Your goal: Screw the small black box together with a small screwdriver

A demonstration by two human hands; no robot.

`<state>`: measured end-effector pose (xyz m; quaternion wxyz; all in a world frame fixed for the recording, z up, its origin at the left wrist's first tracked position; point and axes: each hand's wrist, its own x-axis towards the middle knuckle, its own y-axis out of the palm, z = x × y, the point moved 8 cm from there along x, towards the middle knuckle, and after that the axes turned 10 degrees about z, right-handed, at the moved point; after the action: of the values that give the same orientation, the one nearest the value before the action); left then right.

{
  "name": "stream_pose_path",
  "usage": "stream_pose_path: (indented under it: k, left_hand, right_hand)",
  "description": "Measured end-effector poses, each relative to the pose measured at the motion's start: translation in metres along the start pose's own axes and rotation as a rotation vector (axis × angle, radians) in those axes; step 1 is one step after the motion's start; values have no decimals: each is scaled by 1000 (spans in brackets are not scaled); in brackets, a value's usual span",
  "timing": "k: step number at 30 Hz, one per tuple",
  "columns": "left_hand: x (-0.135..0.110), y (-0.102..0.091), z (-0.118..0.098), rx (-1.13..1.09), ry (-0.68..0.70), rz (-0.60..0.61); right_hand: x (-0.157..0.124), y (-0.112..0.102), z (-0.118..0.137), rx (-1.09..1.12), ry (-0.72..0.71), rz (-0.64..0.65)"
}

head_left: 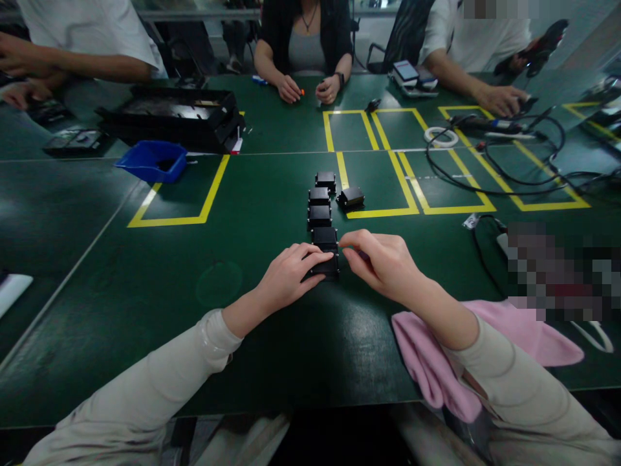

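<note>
Several small black boxes with shiny screw-like bits at their ends stand in a column on the green table. My left hand [294,273] is closed on the nearest black box [326,265], with fingers over its top and the thumb along its near side. Just beyond it, another black box [324,235] sits close to my fingers. At the right end of these two boxes is my right hand [381,259], its thumb and forefinger curled together; anything between the fingertips is too small to make out. A separate black box [351,197] lies askew right of the column.
A blue scoop-shaped bin [154,160] and black trays [174,120] stand at the back left. A pink cloth [422,356] lies under my right forearm. Black cables [478,189] loop at the right. Across the table sit other people, one with hands [290,89] near an orange bit.
</note>
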<state>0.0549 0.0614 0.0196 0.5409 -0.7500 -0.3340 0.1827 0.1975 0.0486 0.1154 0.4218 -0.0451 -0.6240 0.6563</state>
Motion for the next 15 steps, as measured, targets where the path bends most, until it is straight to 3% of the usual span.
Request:
stream_pose_path:
  k: [15]
  left_hand:
    - [0, -2, -1, -10, 0, -5]
  right_hand:
    - [-2, 2, -6, 54, 25, -18]
